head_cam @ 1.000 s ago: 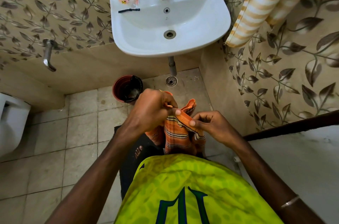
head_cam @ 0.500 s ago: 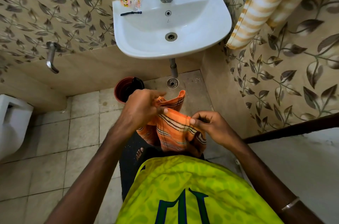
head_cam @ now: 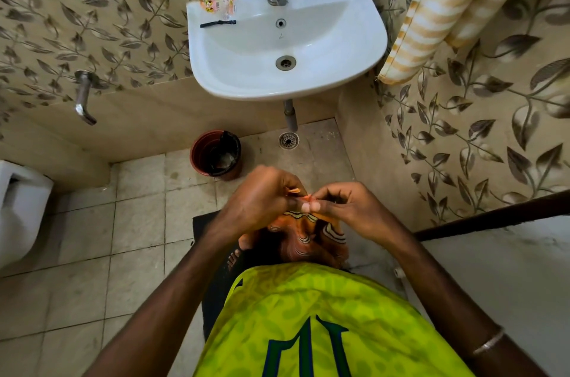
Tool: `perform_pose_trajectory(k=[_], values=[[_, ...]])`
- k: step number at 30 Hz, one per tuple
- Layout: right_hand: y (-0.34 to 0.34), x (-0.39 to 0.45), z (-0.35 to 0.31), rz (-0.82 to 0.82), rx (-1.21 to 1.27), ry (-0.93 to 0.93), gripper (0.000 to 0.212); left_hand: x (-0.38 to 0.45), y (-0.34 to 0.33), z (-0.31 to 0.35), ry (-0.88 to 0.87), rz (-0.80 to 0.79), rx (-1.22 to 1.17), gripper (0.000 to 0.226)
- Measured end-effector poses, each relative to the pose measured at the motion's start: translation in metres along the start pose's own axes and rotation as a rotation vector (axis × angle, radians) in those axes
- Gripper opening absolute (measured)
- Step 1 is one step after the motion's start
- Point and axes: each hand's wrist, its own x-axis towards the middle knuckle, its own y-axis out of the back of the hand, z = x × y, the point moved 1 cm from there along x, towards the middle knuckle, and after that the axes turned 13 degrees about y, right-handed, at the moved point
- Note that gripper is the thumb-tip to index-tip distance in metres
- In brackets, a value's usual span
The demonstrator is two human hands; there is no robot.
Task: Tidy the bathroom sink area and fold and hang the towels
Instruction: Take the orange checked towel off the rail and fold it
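Both hands have drawn together: the left hand [head_cam: 262, 197] and right hand [head_cam: 348, 207] are now pinching the orange striped cloth towel [head_cam: 303, 231], hanging below them; no writing is legible.

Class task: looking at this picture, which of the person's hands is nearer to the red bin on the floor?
Left. The left hand is just in front of the red bin, slightly to its right; the right hand is farther right. Both pinch the orange towel.

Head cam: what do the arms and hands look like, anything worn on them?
Both arms are bare to the frame edge, no sleeves showing. Left hand has no visible glove, ring or watch. Right hand is also ungloved, with a thin silver bangle on that forearm.
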Motion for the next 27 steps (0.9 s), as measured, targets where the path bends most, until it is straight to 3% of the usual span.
perform_pose_trajectory(k=[2, 5, 11, 20, 22, 27], values=[[0.001, -0.001, 0.000, -0.012, 0.005, -0.012, 0.027, -0.001, 0.001, 0.002, -0.002, 0.027, -0.034, 0.016], [0.003, -0.004, 0.005, -0.025, -0.003, -0.031, 0.011, -0.002, 0.003, 0.002, -0.004, 0.048, -0.082, 0.012], [0.010, -0.013, 0.017, 0.007, 0.025, -0.122, 0.023, -0.001, 0.021, 0.000, 0.037, 0.084, -0.131, 0.007], [0.014, -0.013, 0.021, 0.037, 0.019, -0.099, 0.013, 0.003, 0.029, -0.010, 0.102, 0.153, -0.149, 0.007], [0.013, -0.013, 0.022, 0.040, 0.013, -0.086, 0.014, 0.005, 0.029, -0.011, 0.129, 0.154, -0.133, 0.012], [0.008, -0.011, 0.014, 0.018, 0.054, -0.057, 0.017, 0.005, 0.021, -0.009, 0.111, 0.055, -0.087, 0.052]])
